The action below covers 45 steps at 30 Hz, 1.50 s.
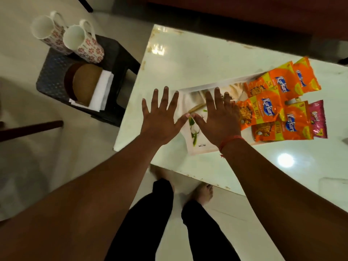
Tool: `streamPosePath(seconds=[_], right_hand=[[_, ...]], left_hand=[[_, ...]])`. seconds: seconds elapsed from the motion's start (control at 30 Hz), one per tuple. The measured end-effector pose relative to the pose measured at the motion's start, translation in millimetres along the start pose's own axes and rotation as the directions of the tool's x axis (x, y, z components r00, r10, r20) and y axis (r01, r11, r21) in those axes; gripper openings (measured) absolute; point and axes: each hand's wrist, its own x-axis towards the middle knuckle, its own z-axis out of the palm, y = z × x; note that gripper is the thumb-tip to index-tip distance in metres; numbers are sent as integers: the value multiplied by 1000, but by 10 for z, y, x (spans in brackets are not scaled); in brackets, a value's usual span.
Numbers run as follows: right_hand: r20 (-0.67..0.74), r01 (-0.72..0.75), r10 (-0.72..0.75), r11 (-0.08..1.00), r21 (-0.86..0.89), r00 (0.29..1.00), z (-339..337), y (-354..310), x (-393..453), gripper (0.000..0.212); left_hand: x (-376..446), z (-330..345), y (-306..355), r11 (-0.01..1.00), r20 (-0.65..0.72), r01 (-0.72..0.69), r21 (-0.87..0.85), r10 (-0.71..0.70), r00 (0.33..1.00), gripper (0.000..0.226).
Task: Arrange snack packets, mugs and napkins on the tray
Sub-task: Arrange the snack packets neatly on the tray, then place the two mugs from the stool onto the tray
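Note:
A white tray (pixel 197 147) with a green leaf print lies on the white table (pixel 188 59). My left hand (pixel 162 117) and my right hand (pixel 216 117) hover flat over it, fingers spread, holding nothing, thumbs nearly touching. Several orange snack packets (pixel 267 108) and a pink packet (pixel 318 119) lie at the tray's right end and beside it. Two white mugs with red flower print (pixel 47 31) (pixel 81 41) stand on a dark stool at the left, next to folded white napkins (pixel 102 89).
The dark plastic stool (pixel 52 72) also carries round brown plates (pixel 82 83). A dark wooden bar (pixel 30 129) juts in at the left. My legs and bare feet (pixel 201 193) stand at the table's near edge. A dark sofa runs along the back.

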Motion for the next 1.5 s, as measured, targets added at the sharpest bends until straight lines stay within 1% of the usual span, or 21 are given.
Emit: streamPosePath(seconds=[0.17,0.33,0.47,0.6,0.67,0.73,0.83,0.93,1.07,1.13,1.23,1.3,1.4,1.5], right_hand=[[4,10,-9,1000,-11,1000,-53,-337,127,81],[-21,32,-32,999,2,999,-61,-867,466,81],[-27,76,-76,997,21,997,-98,-1536,821,82],[-59,152,-148,985,75,987,-170,-2272,1222,79],[-92,192,-184,977,90,979,-220,-2635,1454,80],[-122,225,-213,969,100,970,-243,-2994,1713,80],[-140,261,-245,958,117,959,-263,-3441,2072,81],[-80,261,-255,963,68,964,-264,-3764,2369,82],[31,261,-260,965,-8,965,-179,-3968,2551,79],[38,253,-252,967,-36,967,-135,-4001,2564,76],[24,242,-241,967,-75,970,-113,-4023,2573,75],[41,244,-241,966,-90,970,-110,-4041,2600,77],[79,237,-233,970,-55,969,-103,-4061,2666,80],[82,246,-245,969,-9,966,-122,-4030,2693,79]], left_hand=[[83,-139,-367,1000,-14,6,-11,-6,1000,81],[269,-327,-990,1000,-50,-1,-19,0,999,82],[424,-633,-1665,1000,-111,7,-20,-10,994,81],[647,-908,-2454,999,-190,-29,17,32,981,75],[788,-1015,-2862,1000,-238,-2,12,4,971,71],[957,-1105,-3264,998,-262,58,-6,-57,963,69],[1228,-1172,-3787,993,-238,114,38,-102,966,66],[1488,-1201,-4168,995,-153,61,79,-49,987,67],[1707,-1233,-4365,994,-33,-79,76,82,996,67],[1763,-1227,-4387,994,-3,-104,45,104,995,66],[1839,-1224,-4382,994,-13,-106,2,106,994,66],[1897,-1240,-4373,995,14,-100,25,100,995,67],[1949,-1286,-4339,996,52,-76,44,74,996,67],[1938,-1316,-4241,994,3,-43,96,43,999,65]])
